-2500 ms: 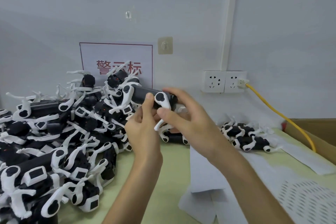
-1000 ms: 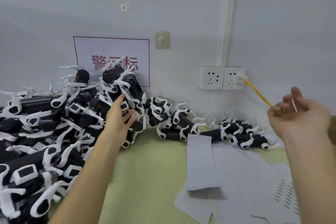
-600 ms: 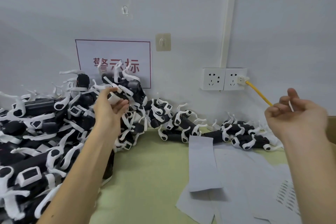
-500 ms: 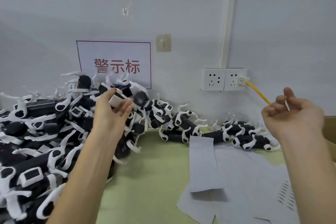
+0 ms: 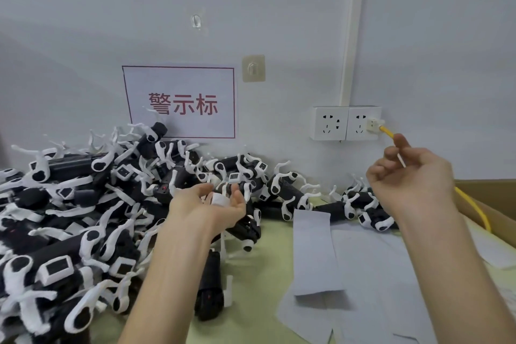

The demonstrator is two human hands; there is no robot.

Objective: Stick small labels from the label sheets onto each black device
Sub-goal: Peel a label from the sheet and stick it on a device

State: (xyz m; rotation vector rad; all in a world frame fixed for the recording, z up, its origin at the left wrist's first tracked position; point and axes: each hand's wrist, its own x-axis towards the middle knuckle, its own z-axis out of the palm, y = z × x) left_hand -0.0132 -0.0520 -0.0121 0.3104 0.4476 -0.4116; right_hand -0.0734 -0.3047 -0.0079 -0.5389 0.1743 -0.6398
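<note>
Black devices with white clips lie in a big pile [image 5: 69, 204] on the left. My left hand [image 5: 212, 208] is palm up at the pile's right edge, fingers curled on the white part of one black device [image 5: 247, 229], whose body hangs below the hand. Another device [image 5: 209, 288] lies on the table under my wrist. My right hand [image 5: 413, 179] is raised at the right, pinching a thin white small label [image 5: 402, 160] between thumb and fingers. White label sheets [image 5: 312, 246] are spread on the green table between my arms.
A smaller group of devices [image 5: 371, 209] lies against the wall at right. A cardboard box [image 5: 491, 198] stands at far right, with a yellow cable [image 5: 474, 204] running from the wall socket [image 5: 346, 123]. A sign [image 5: 181, 103] hangs on the wall.
My left hand went from the top of the pile down and toward me with a device. Several devices slid off the pile onto the table. My right hand stays raised with the label.
</note>
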